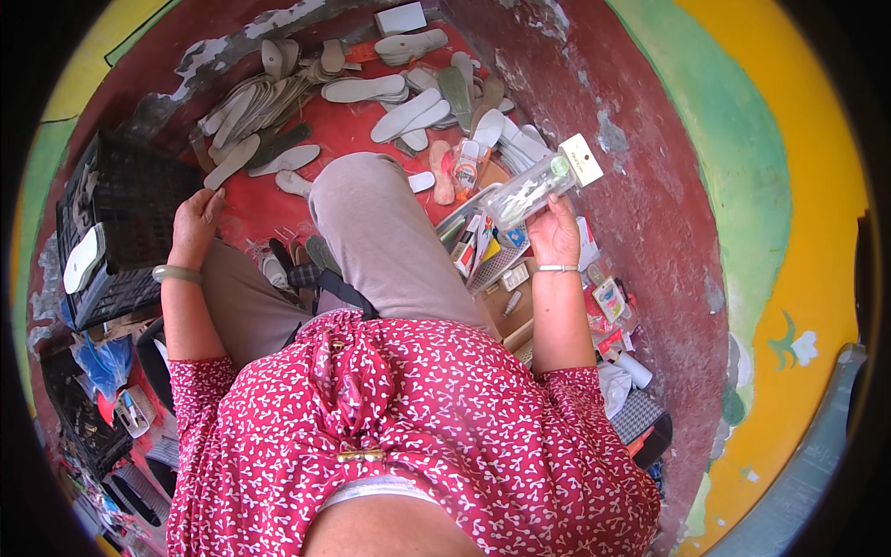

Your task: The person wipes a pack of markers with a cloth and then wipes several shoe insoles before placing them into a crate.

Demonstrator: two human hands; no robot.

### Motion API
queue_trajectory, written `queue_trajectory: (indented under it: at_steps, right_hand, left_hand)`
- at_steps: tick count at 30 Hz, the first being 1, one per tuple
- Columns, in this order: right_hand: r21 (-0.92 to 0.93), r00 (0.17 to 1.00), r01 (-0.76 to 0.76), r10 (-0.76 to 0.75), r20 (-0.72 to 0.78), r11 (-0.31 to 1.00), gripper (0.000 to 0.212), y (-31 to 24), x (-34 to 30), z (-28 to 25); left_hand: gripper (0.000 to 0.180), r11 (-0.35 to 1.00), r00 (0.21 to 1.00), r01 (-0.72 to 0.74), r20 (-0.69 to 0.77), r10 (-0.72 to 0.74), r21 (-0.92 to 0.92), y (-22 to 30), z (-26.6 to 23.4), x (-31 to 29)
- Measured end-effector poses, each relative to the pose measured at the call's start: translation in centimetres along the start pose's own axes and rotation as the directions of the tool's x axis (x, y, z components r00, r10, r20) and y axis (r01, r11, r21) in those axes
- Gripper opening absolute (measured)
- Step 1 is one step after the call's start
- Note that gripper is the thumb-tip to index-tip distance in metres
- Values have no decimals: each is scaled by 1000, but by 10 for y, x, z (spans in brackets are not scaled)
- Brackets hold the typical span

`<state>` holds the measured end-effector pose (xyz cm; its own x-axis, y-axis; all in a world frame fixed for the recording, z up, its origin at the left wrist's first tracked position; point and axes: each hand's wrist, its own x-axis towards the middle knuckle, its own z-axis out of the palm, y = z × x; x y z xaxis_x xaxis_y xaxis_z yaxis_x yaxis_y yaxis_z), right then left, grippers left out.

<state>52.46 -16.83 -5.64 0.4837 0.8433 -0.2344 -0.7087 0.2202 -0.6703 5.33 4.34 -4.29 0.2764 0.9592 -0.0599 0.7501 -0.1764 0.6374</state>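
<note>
I sit on the floor with my knees up, in grey trousers and a red patterned top. My right hand (554,232) is raised and grips a clear plastic packet (541,186) with a pale card tag at its top and small white pieces inside. My left hand (195,223) rests with fingers spread on the red floor mat (343,130), beside a black plastic crate (121,223). A pale insole (232,161) lies just beyond its fingertips.
Several white, grey and tan shoe insoles (408,113) are spread over the mat ahead. A small basket (483,251) of packets and boxes sits below my right hand. More small goods (608,306) lie at right. A red wall (640,186) curves along the right.
</note>
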Motion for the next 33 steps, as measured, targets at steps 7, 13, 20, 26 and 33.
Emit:
queue_trajectory:
  at_steps: [7, 13, 20, 26, 33]
  right_hand:
    - [-44, 999, 7, -9, -52, 999, 45, 2, 6, -6]
    - [-48, 998, 13, -16, -55, 999, 47, -2, 6, -5]
    - [-173, 986, 19, -47, -158, 985, 40, 1, 11, -45]
    - [-363, 786, -169, -97, -610, 916, 23, 44, -8, -180]
    - [-430, 527, -610, -65, -848, 666, 12, 86, -23, -186]
  left_hand:
    - [28, 999, 999, -44, -20, 44, 4, -3, 0, -1]
    - [28, 1000, 999, -26, -20, 26, -2, -2, 1, -2]
    - [27, 999, 1000, -6, 5, 6, -34, 1, -1, -5]
    - [28, 998, 999, -50, 23, 49, 41, 6, -2, 3]
    - [30, 992, 998, 43, 47, -49, 116, 3, -5, -3]
